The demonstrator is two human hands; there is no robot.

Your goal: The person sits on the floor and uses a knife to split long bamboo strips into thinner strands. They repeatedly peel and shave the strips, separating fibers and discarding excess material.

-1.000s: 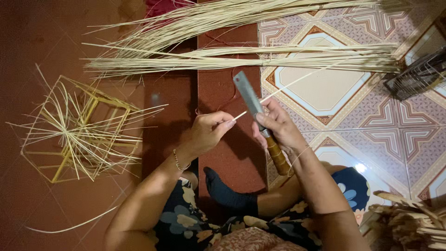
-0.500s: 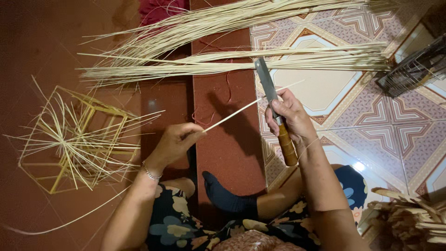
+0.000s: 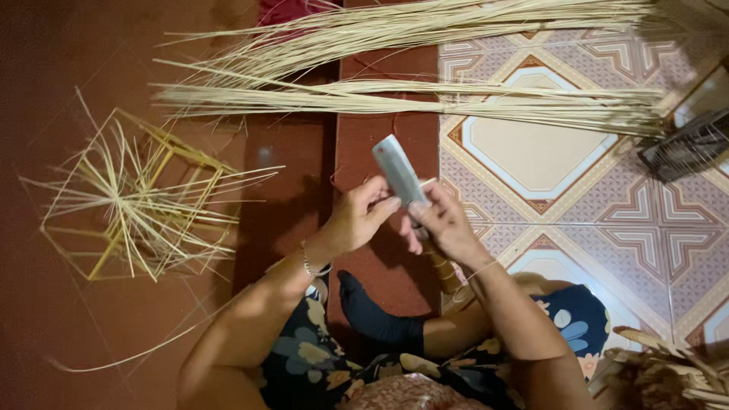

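My right hand grips a knife with a broad grey blade that points up and away. Its wooden handle sticks out below the hand. My left hand is closed right beside it, fingertips against the blade, pinching the end of a thin pale strip. Only a short bit of the strip shows between the two hands. Both hands are held above my lap and a red floor band.
Two long bundles of pale strips lie across the floor ahead. A half-woven square frame of strips sits at the left. A dark wire basket is at the right edge, dried scraps at the bottom right, and my dark-socked foot below the hands.
My left hand had drawn the strip out to the left; it has now come back against the blade. The knife has tilted and shifted slightly left with my right hand.
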